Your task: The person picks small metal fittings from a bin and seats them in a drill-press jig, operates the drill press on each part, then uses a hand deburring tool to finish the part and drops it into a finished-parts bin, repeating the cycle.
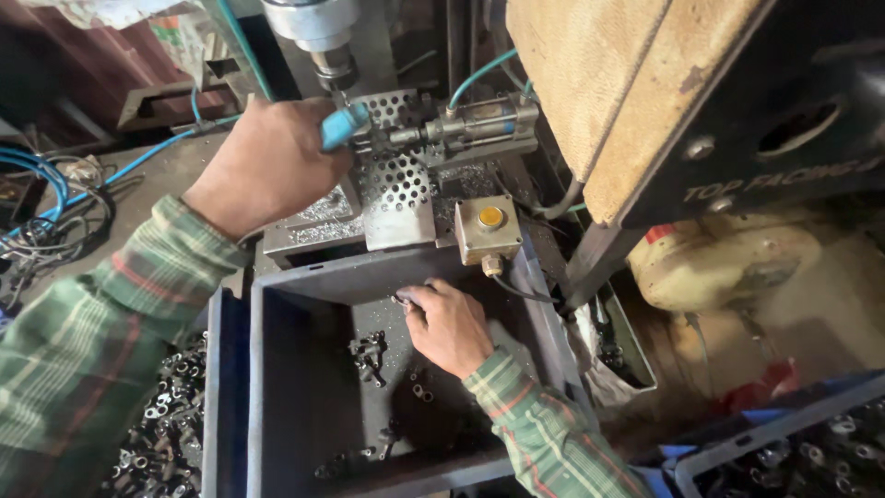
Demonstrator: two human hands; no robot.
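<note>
Yellow pushbutton box, blue air hoses, cardboard sheet, tan motor housing.

A single camera on my head looks steeply down and slightly forward, close in on my hands, a dark grey bin below me and a drilling machine just beyond it.

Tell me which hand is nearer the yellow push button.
Right. The right hand is just below the yellow push button, inside the dark bin; the left hand is farther off, up-left, gripping a blue handle.
</note>
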